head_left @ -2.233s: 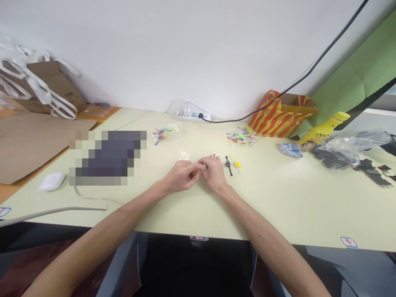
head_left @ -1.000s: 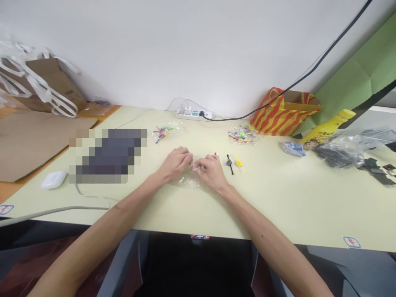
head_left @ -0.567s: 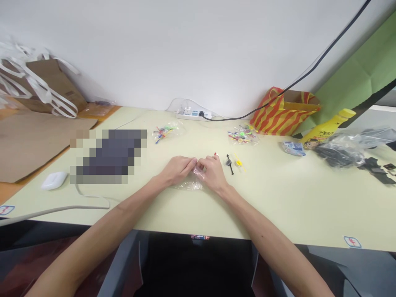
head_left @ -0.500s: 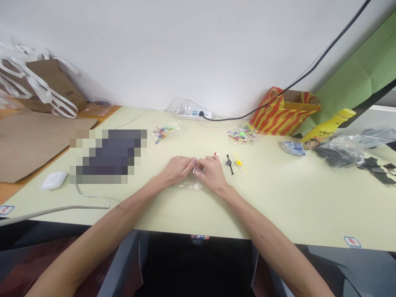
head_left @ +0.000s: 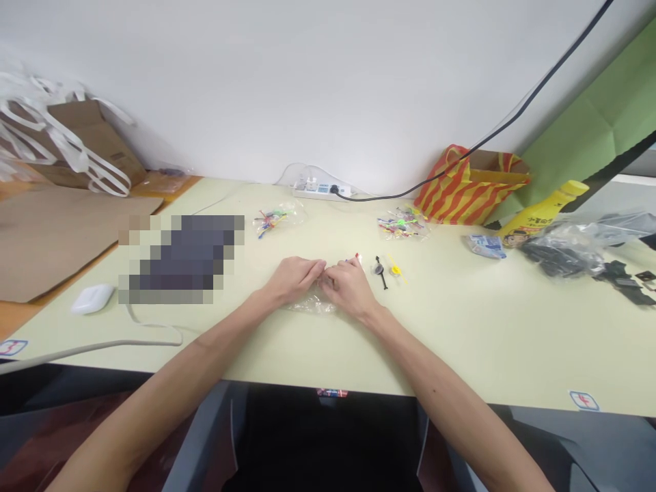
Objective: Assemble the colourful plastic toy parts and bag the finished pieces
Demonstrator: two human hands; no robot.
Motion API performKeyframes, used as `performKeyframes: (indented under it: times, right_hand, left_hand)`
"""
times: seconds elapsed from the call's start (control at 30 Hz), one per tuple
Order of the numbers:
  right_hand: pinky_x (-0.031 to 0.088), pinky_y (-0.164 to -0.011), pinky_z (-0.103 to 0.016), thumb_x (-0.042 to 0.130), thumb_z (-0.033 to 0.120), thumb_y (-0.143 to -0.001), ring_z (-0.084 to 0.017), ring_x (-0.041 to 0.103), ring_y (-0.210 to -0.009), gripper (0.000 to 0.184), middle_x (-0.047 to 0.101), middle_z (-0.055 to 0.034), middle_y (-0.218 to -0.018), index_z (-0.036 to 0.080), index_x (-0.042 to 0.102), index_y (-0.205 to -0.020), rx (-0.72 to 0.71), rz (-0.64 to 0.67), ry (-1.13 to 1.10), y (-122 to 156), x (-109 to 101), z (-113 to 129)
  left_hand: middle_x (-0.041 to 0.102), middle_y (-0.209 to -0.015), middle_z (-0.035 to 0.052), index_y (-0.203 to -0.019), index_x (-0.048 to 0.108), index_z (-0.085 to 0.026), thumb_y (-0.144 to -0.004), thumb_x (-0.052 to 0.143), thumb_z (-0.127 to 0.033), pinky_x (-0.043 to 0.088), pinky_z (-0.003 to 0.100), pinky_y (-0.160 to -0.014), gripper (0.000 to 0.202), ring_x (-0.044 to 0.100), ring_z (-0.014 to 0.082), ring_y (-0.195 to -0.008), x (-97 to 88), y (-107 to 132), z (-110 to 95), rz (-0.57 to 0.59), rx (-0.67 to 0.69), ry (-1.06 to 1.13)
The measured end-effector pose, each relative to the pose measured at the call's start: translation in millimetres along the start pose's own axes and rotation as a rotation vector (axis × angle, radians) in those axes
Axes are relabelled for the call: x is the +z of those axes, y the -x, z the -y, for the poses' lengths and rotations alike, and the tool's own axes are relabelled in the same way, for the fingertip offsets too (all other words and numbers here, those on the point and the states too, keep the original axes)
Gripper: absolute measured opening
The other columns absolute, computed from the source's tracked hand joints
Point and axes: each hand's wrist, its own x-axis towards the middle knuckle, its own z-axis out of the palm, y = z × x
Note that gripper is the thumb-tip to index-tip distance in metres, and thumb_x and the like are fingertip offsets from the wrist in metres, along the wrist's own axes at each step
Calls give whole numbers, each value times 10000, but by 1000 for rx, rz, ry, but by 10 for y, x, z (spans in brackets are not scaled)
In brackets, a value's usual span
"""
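Observation:
My left hand (head_left: 294,277) and my right hand (head_left: 347,287) meet at the middle of the pale green table (head_left: 461,342), fingertips pinched together on a small clear plastic bag (head_left: 312,304) that lies crumpled under them. What is inside the bag is hidden. Just right of my right hand lie a small red piece (head_left: 355,258), a black pin-like piece (head_left: 378,270) and a yellow piece (head_left: 394,270).
Two clear bags of coloured pieces (head_left: 271,220) (head_left: 402,224) lie farther back, near a white power strip (head_left: 322,190). A striped red-yellow bag (head_left: 469,184), a yellow bottle (head_left: 543,213) and black parts in plastic (head_left: 579,249) sit right. A white mouse (head_left: 92,298) and cardboard (head_left: 51,232) are left.
Both hands drew apart on the clear bag and then closed together again. The bag now lies flatter on the table under the fingers. The hands have barely shifted in the last half second.

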Motion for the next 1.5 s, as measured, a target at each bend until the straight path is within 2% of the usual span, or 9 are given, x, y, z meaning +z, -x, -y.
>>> performKeyframes:
  times: [0.17, 0.43, 0.63, 0.7, 0.87, 1.03, 1.2, 1.4, 1.5]
  right_hand:
    - [285, -851, -351, 563, 273, -960, -179, 584, -766, 220, 688, -7, -704, 194, 613, -762, 20, -5, 15, -1, -39, 9]
    - [300, -823, -327, 560, 294, -947, -156, 547, -660, 301, 629, -1, -640, 189, 543, -665, 84, -39, 60, -6, -10, -42]
    - [310, -843, -332, 553, 302, -966, -152, 549, -629, 369, 639, -4, -616, 187, 529, -616, 106, -28, 62, -10, -3, -28]
    - [318, -877, -334, 572, 318, -969, -151, 574, -647, 333, 658, 3, -636, 189, 563, -662, 119, -56, 30, -11, -17, -32]
    - [366, -897, -338, 638, 338, -947, -170, 634, -705, 127, 711, 15, -698, 214, 647, -919, 156, -140, -104, -9, -73, -99]
    - [454, -829, -340, 650, 367, -921, -166, 618, -629, 149, 730, 9, -727, 235, 664, -855, 253, -196, -254, -13, -96, -138]
    - [497, -713, -302, 625, 326, -897, -175, 658, -679, 126, 745, -10, -782, 230, 686, -842, 284, -321, -408, -25, -146, -194]
    - [476, -725, -312, 590, 295, -912, -178, 657, -698, 116, 731, -15, -785, 224, 666, -862, 291, -526, -296, 4, -345, -381]
    - [440, -762, -334, 588, 328, -938, -165, 603, -635, 143, 710, -1, -744, 222, 659, -873, 254, -494, -182, 43, -477, -455]
  left_hand:
    - [627, -638, 1, -727, 573, -200, -1070, 264, -428, 344, 289, -649, 515, 568, 160, -609, -42, 8, 36, 20, -40, -21]
    - [699, -765, 23, -779, 624, -200, -1074, 250, -396, 341, 297, -657, 515, 596, 168, -667, 9, 21, -55, 46, 78, -101]
    - [682, -711, 28, -741, 622, -197, -1072, 256, -386, 317, 303, -638, 528, 566, 165, -616, 4, 12, -54, 65, 35, -108]
    - [661, -672, 29, -701, 601, -194, -1072, 257, -402, 315, 303, -639, 547, 553, 163, -599, -26, 4, -21, 65, 1, -100]
    - [585, -583, 24, -637, 530, -193, -1069, 247, -462, 306, 305, -634, 582, 512, 166, -561, -103, -19, 105, 42, -100, -82]
    - [546, -559, 16, -609, 480, -199, -1062, 239, -504, 301, 312, -634, 597, 483, 168, -543, -121, -25, 161, 52, -133, -37]
    - [543, -565, 17, -614, 450, -200, -1056, 244, -508, 290, 316, -631, 577, 482, 170, -552, -138, -27, 210, 50, -158, 9]
    - [553, -579, 41, -594, 425, -203, -1050, 233, -519, 274, 335, -633, 587, 498, 186, -571, -157, -24, 335, 1, -244, -46]
    - [579, -629, 60, -605, 436, -206, -1045, 249, -521, 285, 340, -640, 572, 523, 201, -621, -151, -37, 373, -45, -295, -87]
